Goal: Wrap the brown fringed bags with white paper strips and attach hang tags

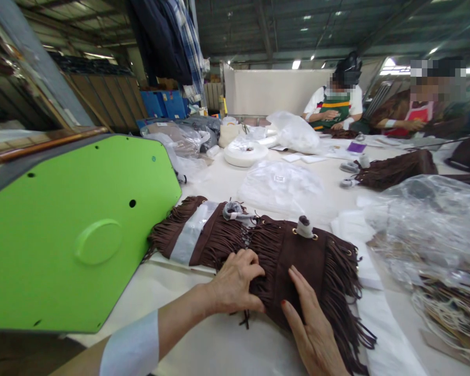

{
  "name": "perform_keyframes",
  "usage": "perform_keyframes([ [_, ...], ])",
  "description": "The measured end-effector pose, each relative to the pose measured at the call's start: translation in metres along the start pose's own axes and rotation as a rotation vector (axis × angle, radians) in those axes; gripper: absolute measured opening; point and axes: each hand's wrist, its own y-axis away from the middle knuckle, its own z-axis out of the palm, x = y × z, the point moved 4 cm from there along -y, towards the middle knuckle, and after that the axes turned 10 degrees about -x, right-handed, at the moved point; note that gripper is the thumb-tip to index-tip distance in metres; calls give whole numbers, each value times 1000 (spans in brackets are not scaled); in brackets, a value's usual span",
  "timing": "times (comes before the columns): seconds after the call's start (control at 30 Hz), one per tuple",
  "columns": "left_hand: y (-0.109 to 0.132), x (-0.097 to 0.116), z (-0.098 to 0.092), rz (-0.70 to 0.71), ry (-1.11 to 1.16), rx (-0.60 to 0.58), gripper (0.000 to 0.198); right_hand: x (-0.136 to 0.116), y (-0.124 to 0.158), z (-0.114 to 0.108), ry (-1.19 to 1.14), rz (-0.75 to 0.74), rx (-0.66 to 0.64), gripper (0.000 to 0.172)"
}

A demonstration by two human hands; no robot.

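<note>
A dark brown fringed bag [301, 261] lies flat on the table in front of me, with gold eyelets and a wrapped drawstring end near its top. My left hand [237, 282] rests on the fringe at its left side, fingers bent and thumb apart. On the bag's smooth middle panel lies my right hand [311, 329], fingers stretched out and spread. Left of it, a second brown fringed bag [209, 235] has a strip of translucent wrapping [191, 232] across it and a grey wrapped coil [233, 210] at its top edge.
A large green machine panel [62, 235] stands close on the left. Clear plastic bags [280, 183] and a white roll [245, 152] lie beyond the bags. At right, plastic film [434, 224] covers a pile of cords [446, 313]. Two people [332, 104] work across the table.
</note>
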Motion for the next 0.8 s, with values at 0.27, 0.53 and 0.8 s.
perform_keyframes([
  [0.27, -4, -1, -10, 51, -148, -166, 23, -1, 1, 1, -29, 2, -8, 48],
  [0.53, 16, -20, -50, -44, -507, -146, 15, -3, 1, -4, -60, -22, -45, 51],
  [0.8, 39, 23, -26, -50, -492, 56, 33, -7, 3, -1, -17, -192, -101, 57],
])
